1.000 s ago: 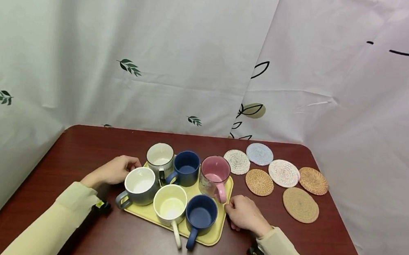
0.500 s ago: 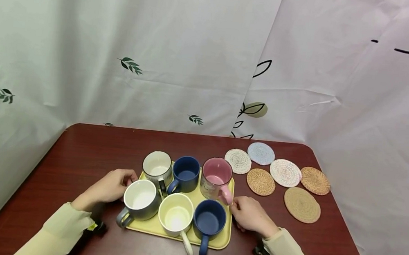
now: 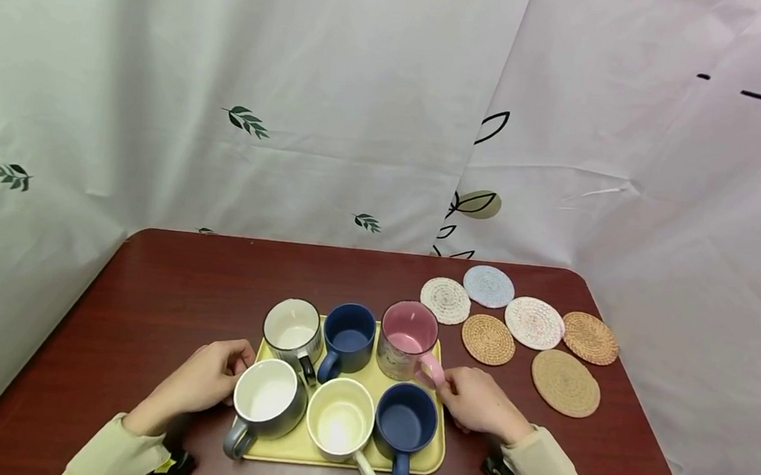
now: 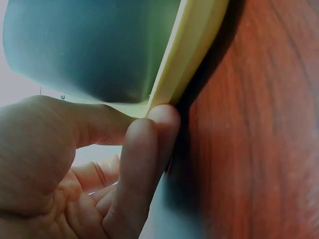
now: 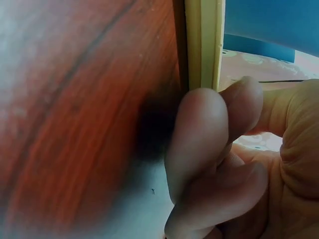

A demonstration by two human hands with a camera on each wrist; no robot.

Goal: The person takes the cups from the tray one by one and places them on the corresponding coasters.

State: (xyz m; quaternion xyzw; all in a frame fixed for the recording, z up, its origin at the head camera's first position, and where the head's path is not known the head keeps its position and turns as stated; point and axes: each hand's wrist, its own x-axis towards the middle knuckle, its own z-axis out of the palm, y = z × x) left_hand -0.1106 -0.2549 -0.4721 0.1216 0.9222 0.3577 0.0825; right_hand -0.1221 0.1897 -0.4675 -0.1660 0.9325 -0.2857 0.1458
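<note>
A yellow tray [image 3: 294, 449] carries several mugs. At its back stand a white mug [image 3: 292, 326] with a black handle, a blue mug [image 3: 349, 336] and a pink mug [image 3: 407, 336]. Along the front are a grey mug [image 3: 277, 411] with white inside, a cream mug [image 3: 339, 419] and a second blue mug [image 3: 405, 421]. My left hand [image 3: 209, 375] pinches the tray's left edge, fingertips [image 4: 164, 122] under the rim. On the opposite edge my right hand [image 3: 480, 404] does likewise, thumb above and fingers [image 5: 202, 124] below. The pink handle reaches over the right hand's fingertips.
Several round woven coasters lie at the table's back right; a tan coaster [image 3: 565, 383] and a straw-coloured coaster [image 3: 488, 340] are nearest my right hand. The dark red table [image 3: 162, 285] ends at a pale curtain [image 3: 339, 96] behind it.
Both hands have brought the tray and its mugs toward me and slightly right. The tray's slanted front edge now lies nearly straight across. The coasters keep their places.
</note>
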